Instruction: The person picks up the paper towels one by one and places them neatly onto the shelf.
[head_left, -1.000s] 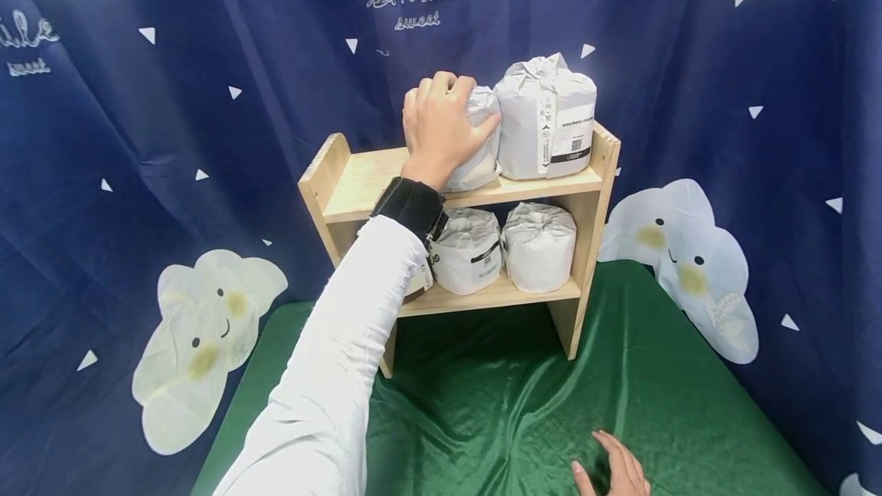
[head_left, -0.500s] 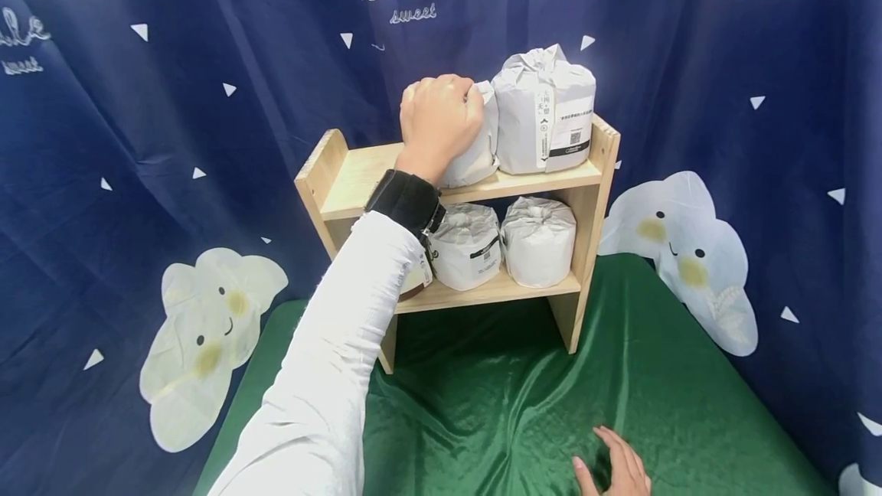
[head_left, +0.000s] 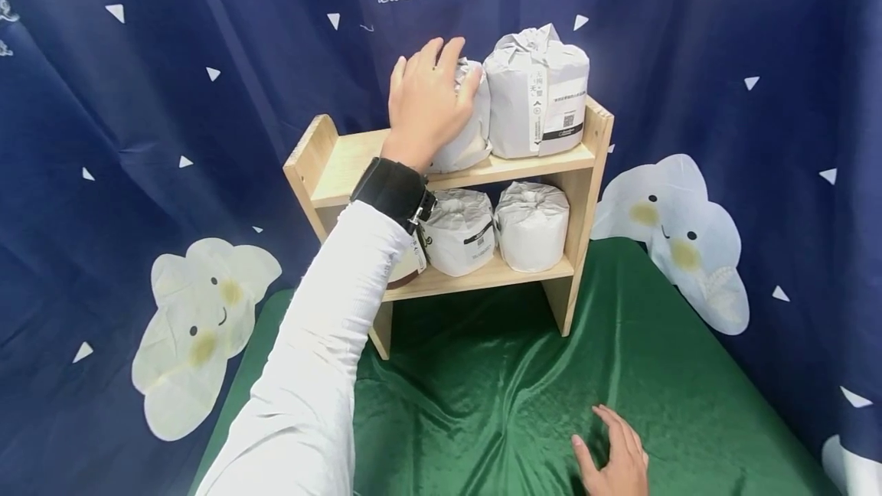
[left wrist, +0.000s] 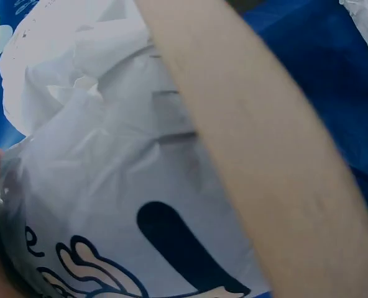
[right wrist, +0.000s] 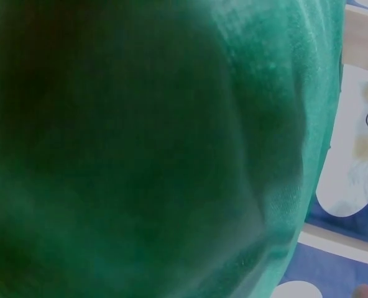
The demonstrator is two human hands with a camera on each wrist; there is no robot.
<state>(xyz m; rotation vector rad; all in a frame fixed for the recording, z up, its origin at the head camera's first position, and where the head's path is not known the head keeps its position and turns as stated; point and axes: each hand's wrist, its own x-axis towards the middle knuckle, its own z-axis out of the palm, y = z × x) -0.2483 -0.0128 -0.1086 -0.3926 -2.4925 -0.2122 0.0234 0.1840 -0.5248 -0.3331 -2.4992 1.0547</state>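
Shelving is going on at a small wooden rack (head_left: 596,145) standing on a green cloth (head_left: 524,404), and the work is looking partly done. The left hand (head_left: 423,102) is lying against the left side of a wrapped paper roll (head_left: 471,125) on the rack's top board, with its fingers stretched out nearly straight over the roll's top and flank rather than curling round it; the palm is touching the wrapper, so the hand is resting on the roll and not gripping it. That roll is standing just left of a taller wrapped roll (head_left: 540,94), which is sitting against the rack's right upright, and the two seem to be touching. On the lower board two more wrapped rolls (head_left: 530,224) are standing side by side, and a further item is peeking out behind the white sleeve (head_left: 331,343), too hidden to name. The left part of the top board is showing bare wood. The left wrist view is showing white wrapper (left wrist: 109,174) close up beside a wooden edge (left wrist: 271,155). In front of the rack, well apart from it, the right hand (head_left: 616,461) is lying flat and relaxed on the cloth, holding nothing. Judging by this, the roll under the left hand is already seated on the top board, and room is remaining to its left for more.
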